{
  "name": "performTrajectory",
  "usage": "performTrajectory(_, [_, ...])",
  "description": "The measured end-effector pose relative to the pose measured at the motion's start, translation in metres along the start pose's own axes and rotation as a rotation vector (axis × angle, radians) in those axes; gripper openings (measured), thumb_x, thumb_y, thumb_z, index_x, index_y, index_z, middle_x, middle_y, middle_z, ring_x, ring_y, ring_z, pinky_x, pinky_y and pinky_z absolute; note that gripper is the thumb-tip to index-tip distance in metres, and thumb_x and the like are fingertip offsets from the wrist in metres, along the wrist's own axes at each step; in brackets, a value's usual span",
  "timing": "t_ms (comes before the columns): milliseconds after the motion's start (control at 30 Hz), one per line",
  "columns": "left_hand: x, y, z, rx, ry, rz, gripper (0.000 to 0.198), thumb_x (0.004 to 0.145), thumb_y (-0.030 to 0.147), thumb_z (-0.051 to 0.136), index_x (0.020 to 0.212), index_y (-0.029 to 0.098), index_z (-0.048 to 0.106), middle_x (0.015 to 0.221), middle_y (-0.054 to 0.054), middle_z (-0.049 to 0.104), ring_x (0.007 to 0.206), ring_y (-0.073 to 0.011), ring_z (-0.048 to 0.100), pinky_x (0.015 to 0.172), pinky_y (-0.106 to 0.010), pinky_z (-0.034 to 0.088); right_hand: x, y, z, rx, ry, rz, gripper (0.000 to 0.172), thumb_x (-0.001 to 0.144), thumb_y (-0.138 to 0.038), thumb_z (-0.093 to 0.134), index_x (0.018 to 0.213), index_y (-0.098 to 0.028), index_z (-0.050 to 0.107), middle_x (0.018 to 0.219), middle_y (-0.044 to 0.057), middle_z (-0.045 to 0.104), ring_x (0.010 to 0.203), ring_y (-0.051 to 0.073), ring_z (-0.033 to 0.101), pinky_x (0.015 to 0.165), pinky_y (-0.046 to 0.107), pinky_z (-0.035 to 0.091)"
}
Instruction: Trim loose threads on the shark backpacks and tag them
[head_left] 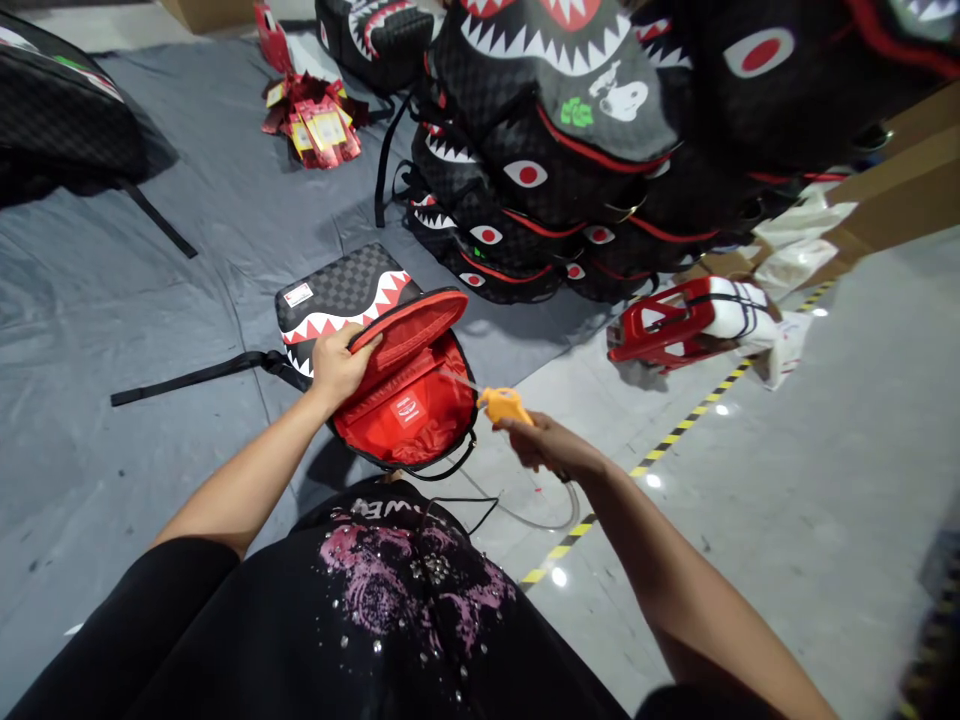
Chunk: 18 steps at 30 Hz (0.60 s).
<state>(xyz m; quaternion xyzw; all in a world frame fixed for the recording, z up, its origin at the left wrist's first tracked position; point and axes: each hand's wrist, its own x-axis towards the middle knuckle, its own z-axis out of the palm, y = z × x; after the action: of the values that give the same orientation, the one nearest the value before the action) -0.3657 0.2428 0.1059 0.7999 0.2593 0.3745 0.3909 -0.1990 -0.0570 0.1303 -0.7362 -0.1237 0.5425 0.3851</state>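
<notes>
A black checkered backpack (337,290) with a shark-mouth print lies on the grey sheet in front of me, its main compartment unzipped and showing a red lining (409,410). My left hand (337,362) grips the edge of the opened flap and holds it up. My right hand (544,442) is closed on an orange air blow gun (504,404). The gun's thin nozzle points into the red compartment. A clear hose (525,515) runs from the gun down across the floor.
A tall pile of matching shark backpacks (570,150) rises at the back right. Red hang tags (315,130) lie on the grey floor sheet (112,300). A red and white bag (690,320) rests by a yellow-black floor tape line (675,435). Another black bag (60,120) sits far left.
</notes>
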Motion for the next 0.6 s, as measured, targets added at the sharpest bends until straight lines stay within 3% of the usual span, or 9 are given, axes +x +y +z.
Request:
performTrajectory(133, [-0.012,0.008,-0.001,0.054,-0.043,-0.031,0.031,0.085,0.042,0.056,0.079,0.015,0.07,0.066,-0.001,0.065,0.06,-0.0137,0.057,0.061,-0.024,0.038,-0.007,0.012,0.005,-0.169,-0.034,0.091,0.048,0.071,-0.06,0.069,0.089,-0.02,0.05,0.048,-0.011,0.038,0.036,0.005,0.032,0.034,0.018,0.026])
performTrajectory(200, [-0.023,0.017,-0.005,0.093,-0.155,-0.061,0.03,0.086,0.041,0.055,0.088,0.016,0.072,0.079,-0.004,0.071,0.071,-0.0175,0.063,0.069,-0.026,0.043,-0.009,0.025,0.004,-0.277,0.006,0.141,0.047,0.07,-0.058,0.07,0.089,-0.02,0.05,0.047,-0.01,0.041,0.034,0.006,0.035,0.032,0.018,0.027])
performTrajectory(300, [-0.046,0.026,-0.023,0.021,-0.554,-0.054,0.038,0.082,0.045,0.062,0.112,0.022,0.069,0.108,-0.007,0.07,0.098,-0.0236,0.065,0.088,-0.033,0.048,-0.016,0.052,-0.005,-0.286,0.045,0.184,0.045,0.072,-0.057,0.068,0.092,-0.02,0.051,0.046,-0.01,0.043,0.033,0.007,0.038,0.032,0.018,0.03])
performTrajectory(367, [-0.062,0.018,-0.038,-0.144,-0.802,-0.071,0.063,0.075,0.049,0.071,0.132,0.027,0.057,0.133,-0.008,0.059,0.119,-0.0268,0.057,0.101,-0.037,0.045,-0.022,0.072,-0.014,-0.117,0.091,0.166,0.046,0.075,-0.059,0.063,0.094,-0.02,0.051,0.047,-0.008,0.046,0.036,0.009,0.045,0.036,0.02,0.036])
performTrajectory(400, [-0.07,0.009,-0.045,-0.222,-0.799,-0.127,0.074,0.072,0.052,0.073,0.139,0.029,0.05,0.141,-0.009,0.052,0.128,-0.0281,0.051,0.106,-0.04,0.042,-0.024,0.082,-0.019,-0.006,0.118,0.15,0.047,0.076,-0.061,0.062,0.096,-0.02,0.051,0.049,-0.007,0.049,0.039,0.011,0.049,0.04,0.021,0.041])
performTrajectory(433, [-0.077,-0.003,-0.05,-0.273,-0.699,-0.217,0.081,0.072,0.055,0.072,0.143,0.028,0.044,0.146,-0.01,0.047,0.134,-0.0291,0.045,0.11,-0.042,0.039,-0.025,0.091,-0.025,0.101,0.148,0.126,0.049,0.075,-0.061,0.062,0.098,-0.02,0.051,0.051,-0.006,0.051,0.042,0.012,0.054,0.044,0.023,0.045])
performTrajectory(533, [-0.097,-0.042,-0.05,-0.267,-0.189,-0.604,0.084,0.075,0.063,0.065,0.145,0.024,0.038,0.149,-0.013,0.042,0.143,-0.0312,0.032,0.115,-0.049,0.031,-0.013,0.104,-0.041,0.311,0.256,0.011,0.05,0.069,-0.056,0.069,0.102,-0.021,0.053,0.061,-0.002,0.058,0.056,0.016,0.064,0.063,0.031,0.055])
performTrajectory(567, [-0.105,-0.052,-0.045,-0.263,-0.123,-0.73,0.086,0.075,0.065,0.064,0.146,0.024,0.036,0.15,-0.014,0.04,0.144,-0.0324,0.03,0.115,-0.052,0.03,-0.002,0.102,-0.045,0.321,0.293,-0.023,0.049,0.068,-0.052,0.07,0.101,-0.021,0.054,0.067,0.0,0.062,0.062,0.017,0.066,0.069,0.034,0.055])
performTrajectory(600, [-0.113,-0.059,-0.038,-0.28,-0.133,-0.834,0.086,0.075,0.066,0.063,0.146,0.025,0.035,0.151,-0.015,0.039,0.143,-0.0337,0.031,0.113,-0.054,0.033,0.012,0.096,-0.047,0.302,0.326,-0.051,0.047,0.067,-0.051,0.07,0.1,-0.021,0.055,0.073,0.003,0.065,0.068,0.019,0.068,0.073,0.036,0.055])
